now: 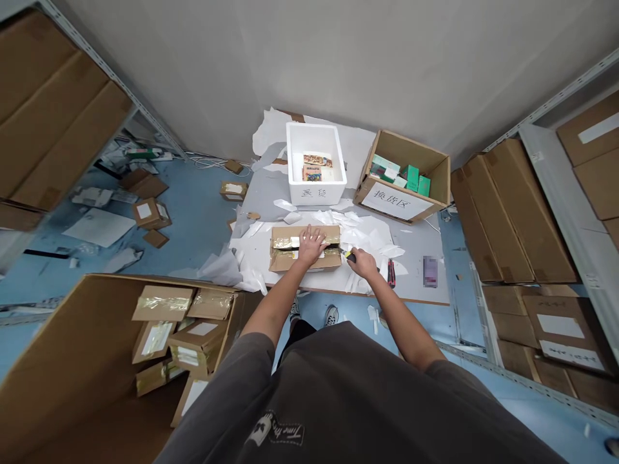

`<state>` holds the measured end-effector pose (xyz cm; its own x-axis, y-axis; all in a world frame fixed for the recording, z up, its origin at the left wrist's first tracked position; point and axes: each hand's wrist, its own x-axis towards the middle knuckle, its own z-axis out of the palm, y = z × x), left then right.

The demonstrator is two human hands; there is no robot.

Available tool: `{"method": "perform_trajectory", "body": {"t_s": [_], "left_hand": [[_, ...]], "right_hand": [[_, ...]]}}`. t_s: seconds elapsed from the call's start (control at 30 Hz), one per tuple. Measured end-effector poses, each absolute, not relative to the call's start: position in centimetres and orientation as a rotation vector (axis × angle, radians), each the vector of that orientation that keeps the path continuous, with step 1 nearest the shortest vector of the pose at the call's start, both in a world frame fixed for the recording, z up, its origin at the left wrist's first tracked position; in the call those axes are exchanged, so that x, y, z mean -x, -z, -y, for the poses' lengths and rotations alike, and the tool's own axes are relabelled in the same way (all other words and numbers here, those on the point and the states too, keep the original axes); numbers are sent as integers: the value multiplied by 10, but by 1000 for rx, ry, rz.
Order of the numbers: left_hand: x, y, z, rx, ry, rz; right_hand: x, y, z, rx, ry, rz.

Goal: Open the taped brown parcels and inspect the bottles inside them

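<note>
Head view, carton (284,263) under left hand (311,246), beside right hand (363,263)

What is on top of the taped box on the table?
The left hand rests on the taped box, beside shiny tape; a dark gap runs along the top. Whatever lies under the hand or inside is hidden.

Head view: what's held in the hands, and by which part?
Right hand: utility knife, by its yellow-and-black handle. Left hand: spread on top of the cardboard box, not grasping it.
</note>
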<state>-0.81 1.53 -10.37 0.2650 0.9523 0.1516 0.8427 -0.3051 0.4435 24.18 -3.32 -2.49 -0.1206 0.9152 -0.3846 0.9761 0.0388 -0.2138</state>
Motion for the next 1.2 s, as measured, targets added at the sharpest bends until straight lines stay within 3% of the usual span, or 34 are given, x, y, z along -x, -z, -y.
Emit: {"method": "perform_trajectory", "body": {"t_s": [0.33,0.43,0.63,0.8,0.9,1.0,1.2], "left_hand": [[10,105,-18,-2199,-514,-1661],[11,109,-20,-2205,-472,-1678],[13,113,-21,-2238,-377,-1735],[12,107,-21,-2223,-334,-1768],[8,98,-21,-2230,-333,-1766],[6,84,-26,-2251,-333,-1748],[35,46,-54,-2145,-203,-1852]], "right_hand": [[-321,121,71,-2826,1640,-1515],[-333,148,65,-2912,1618,-1418],[-358,182,46,-2850,1251,-1488],[-344,163,44,-2995,1070,-1466],[-294,136,45,-2909,1303,-1621],[-232,114,45,-2585,1806,-1706],[-177,96,38,-2733,1722,-1411]]}}
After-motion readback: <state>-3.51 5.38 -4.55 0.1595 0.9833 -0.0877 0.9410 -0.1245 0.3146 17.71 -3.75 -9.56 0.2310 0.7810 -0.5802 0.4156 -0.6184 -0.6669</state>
